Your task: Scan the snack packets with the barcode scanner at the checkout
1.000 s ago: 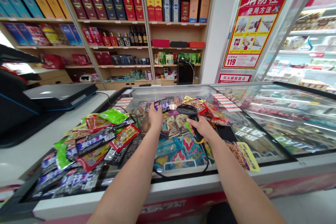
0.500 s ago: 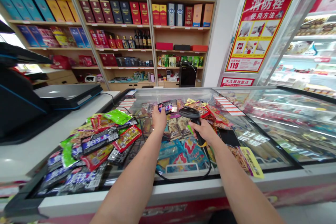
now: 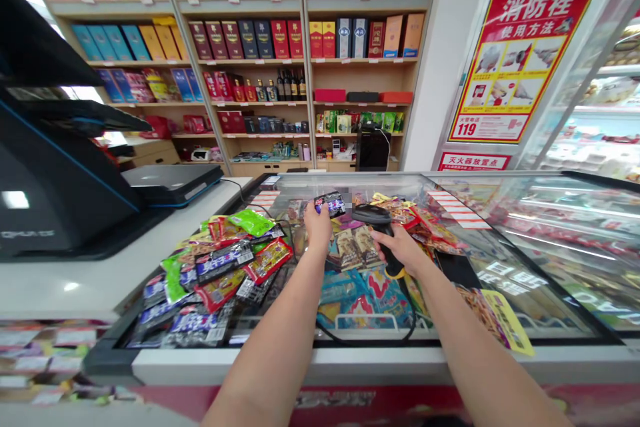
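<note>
Left hand (image 3: 317, 227) clamped on 1 dark snack packet (image 3: 330, 203), held over glass freezer surface (image 3: 375, 363). Right hand (image 3: 400, 250) clamped on 1 black corded barcode scanner (image 3: 377, 223), just beside packet. Loose snack packets (image 3: 220, 280) heaped below, too many to count.

Bright, even indoor light fills the shop and leaves only faint shadows. Long white streaks of glare run across the glass freezer lid (image 3: 545, 227), and a pale patch of glare sits on the white bench (image 3: 70, 287). A window (image 3: 83, 93) at far left burns out to white. Wide-angle distortion bends the wooden shelves (image 3: 250, 47) toward the edges, and a small pixelated patch (image 3: 345, 192) obscures one spot
</note>
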### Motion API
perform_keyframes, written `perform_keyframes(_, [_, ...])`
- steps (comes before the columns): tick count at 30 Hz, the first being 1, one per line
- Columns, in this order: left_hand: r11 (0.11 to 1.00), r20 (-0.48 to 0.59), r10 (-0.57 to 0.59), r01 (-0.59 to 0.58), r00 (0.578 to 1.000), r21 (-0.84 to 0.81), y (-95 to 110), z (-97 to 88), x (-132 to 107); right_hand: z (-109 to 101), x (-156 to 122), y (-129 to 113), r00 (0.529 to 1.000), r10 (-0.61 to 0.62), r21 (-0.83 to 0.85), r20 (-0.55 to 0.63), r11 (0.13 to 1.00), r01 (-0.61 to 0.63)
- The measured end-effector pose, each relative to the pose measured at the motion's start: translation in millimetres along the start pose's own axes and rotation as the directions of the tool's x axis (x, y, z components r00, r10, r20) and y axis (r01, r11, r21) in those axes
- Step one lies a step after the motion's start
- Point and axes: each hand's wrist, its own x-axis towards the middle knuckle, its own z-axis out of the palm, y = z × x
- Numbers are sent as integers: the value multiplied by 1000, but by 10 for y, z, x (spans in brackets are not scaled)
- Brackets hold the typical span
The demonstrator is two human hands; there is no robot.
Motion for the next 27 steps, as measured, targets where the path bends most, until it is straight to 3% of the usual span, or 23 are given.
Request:
perform_keyframes(5, [994,-44,37,-33,998,101,72,-363,123,188,45,-204,996,-7,41,89,999,4])
perform_keyframes(11, [962,-125,105,-69,987,266,-17,-1174,402,545,83,-281,981,-38,83,190,996,23])
perform_keyframes(16, [880,-148,44,32,988,474,-114,-1697,533,870,167,-213,959,6,79,284,996,-30])
perform_keyframes(20, [762,-104,-64,116,992,637,-118,-1820,476,1126,233,-198,929,42,69,368,995,-72])
perform_keyframes(22, [683,-44,-97,98,994,724,-106,-1827,415,1228,247,-203,921,47,54,386,996,-73])
perform_keyframes(27, [562,33,21,-39,999,826,-100,-1809,287,1373,239,-211,903,32,46,428,997,-57])
